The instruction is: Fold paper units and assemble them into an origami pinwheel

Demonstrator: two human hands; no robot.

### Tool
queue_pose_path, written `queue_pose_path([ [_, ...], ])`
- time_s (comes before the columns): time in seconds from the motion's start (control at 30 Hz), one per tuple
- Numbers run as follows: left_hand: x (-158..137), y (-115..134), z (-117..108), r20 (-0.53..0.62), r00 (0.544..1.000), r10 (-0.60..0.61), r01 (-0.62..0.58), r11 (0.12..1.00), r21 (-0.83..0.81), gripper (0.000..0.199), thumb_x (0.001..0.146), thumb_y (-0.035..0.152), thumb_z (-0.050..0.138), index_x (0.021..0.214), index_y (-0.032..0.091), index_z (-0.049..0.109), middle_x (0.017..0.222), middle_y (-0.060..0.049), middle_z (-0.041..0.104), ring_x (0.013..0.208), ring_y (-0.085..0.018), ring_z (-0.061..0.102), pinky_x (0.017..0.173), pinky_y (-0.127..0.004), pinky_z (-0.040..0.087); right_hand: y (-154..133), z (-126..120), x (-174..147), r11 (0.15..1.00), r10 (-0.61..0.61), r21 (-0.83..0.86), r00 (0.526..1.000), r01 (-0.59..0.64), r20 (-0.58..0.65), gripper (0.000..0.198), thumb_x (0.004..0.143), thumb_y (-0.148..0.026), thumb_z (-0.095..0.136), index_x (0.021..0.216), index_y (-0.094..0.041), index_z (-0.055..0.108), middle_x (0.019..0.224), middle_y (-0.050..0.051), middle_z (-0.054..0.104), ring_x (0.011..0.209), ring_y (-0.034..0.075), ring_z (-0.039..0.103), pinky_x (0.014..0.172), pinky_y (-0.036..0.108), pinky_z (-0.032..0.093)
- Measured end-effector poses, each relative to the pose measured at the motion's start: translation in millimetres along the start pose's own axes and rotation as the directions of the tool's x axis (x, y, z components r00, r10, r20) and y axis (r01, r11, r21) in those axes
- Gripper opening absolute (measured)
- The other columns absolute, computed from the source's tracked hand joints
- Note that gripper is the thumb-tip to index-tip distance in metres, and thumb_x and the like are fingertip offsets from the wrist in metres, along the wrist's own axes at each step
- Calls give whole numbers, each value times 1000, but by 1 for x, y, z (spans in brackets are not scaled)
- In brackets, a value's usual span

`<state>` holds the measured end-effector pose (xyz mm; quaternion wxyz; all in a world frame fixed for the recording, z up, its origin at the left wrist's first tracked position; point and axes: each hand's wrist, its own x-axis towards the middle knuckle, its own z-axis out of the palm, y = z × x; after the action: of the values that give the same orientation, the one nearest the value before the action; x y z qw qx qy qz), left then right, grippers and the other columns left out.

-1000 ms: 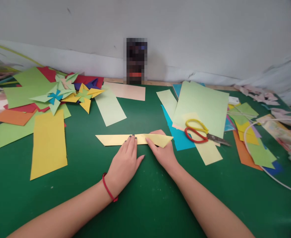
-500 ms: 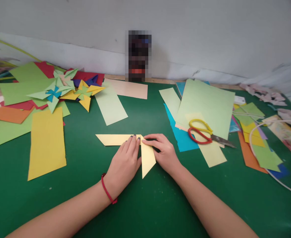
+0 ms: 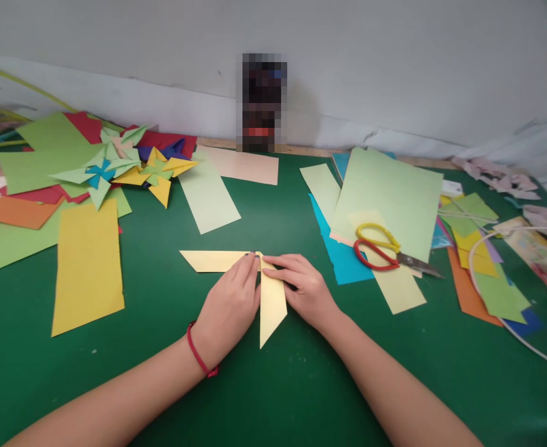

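A pale yellow paper strip (image 3: 273, 298) lies folded on the green table, one slanted-end arm reaching left and the other pointing toward me. My left hand (image 3: 230, 304), with a red cord at the wrist, holds the left arm down near the fold, its fingers close together and its thumb partly hidden. From the other side, my right hand (image 3: 308, 288) has its fingertips on the top of the downward arm, beside the fold. That hand's thumb sits at the paper's right edge. The corner of the fold shows between the two hands' fingertips.
Scissors (image 3: 378, 245) with yellow and red handles rest on pale green sheets (image 3: 394, 192) at right. Folded paper stars (image 3: 156, 174) and coloured sheets are piled at left, near a yellow sheet (image 3: 89, 267). A blurred-out object (image 3: 261, 102) leans against the wall. A white cable (image 3: 475, 273) curves at right.
The downward arm of the strip has shifted slightly left and now reaches farther toward me, standing straighter. Both hands have moved a little left with it and still touch the paper.
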<state>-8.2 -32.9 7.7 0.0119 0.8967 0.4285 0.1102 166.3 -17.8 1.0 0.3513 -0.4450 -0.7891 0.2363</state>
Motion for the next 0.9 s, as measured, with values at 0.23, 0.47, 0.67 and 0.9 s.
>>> queue_pose_path([
  [0.23, 1, -4, -2, 6, 999, 47, -47, 998, 46, 36, 86, 8, 37, 118, 0, 50, 125, -23, 51, 124, -31, 41, 103, -43, 37, 0, 1, 0, 999, -33, -17, 999, 33, 5, 29, 82, -10, 51, 101, -26, 67, 112, 2, 65, 98, 19, 56, 85, 41, 50],
  [0.47, 3, -5, -11, 44, 998, -39, 41, 999, -35, 43, 81, 2, 33, 122, -1, 46, 129, -22, 48, 118, -28, 48, 95, -41, 46, 2, 3, 0, 998, -54, -40, 998, 54, 18, 29, 82, -8, 50, 98, -23, 68, 116, 4, 63, 105, 19, 54, 88, 41, 49],
  [0.67, 6, -5, -12, -18, 1000, 4, -5, 1000, -17, 39, 84, 4, 33, 117, -3, 51, 122, -22, 54, 113, -29, 51, 93, -40, 46, 3, 0, 2, 997, -58, -53, 997, 60, 51, 29, 83, -7, 49, 98, -23, 68, 115, 3, 63, 105, 18, 55, 90, 38, 49],
  [0.9, 5, -11, 1, -95, 991, -91, 75, 984, -159, 34, 88, 12, 37, 119, 4, 49, 119, -16, 56, 113, -23, 50, 99, -38, 41, 2, 0, 1, 996, -53, -74, 998, 56, 45, 27, 83, -10, 51, 99, -23, 68, 115, 4, 63, 105, 19, 55, 89, 40, 50],
])
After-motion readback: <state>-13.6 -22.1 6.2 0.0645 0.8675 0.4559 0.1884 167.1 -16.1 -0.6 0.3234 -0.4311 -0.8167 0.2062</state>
